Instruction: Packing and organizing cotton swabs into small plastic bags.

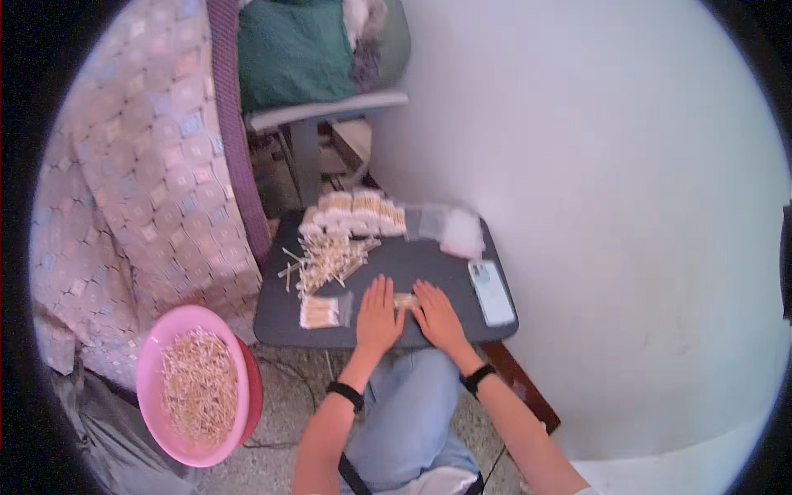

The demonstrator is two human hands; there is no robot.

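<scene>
While my left hand (379, 316) and right hand (437, 316) lie flat, fingers released, a small clear packet of sticks (404, 301) sits between them. It seems to touch both, on the smooth dark table (412, 262).

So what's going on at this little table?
A person sits at a small dark table, both palms flat on it. The left hand and right hand press on a small packet of thin sticks between them. Another filled packet lies to the left, a loose heap of sticks sits behind, and a row of finished packets lines the far edge. A phone lies at the right, and a pink basin of sticks stands on the floor.
</scene>
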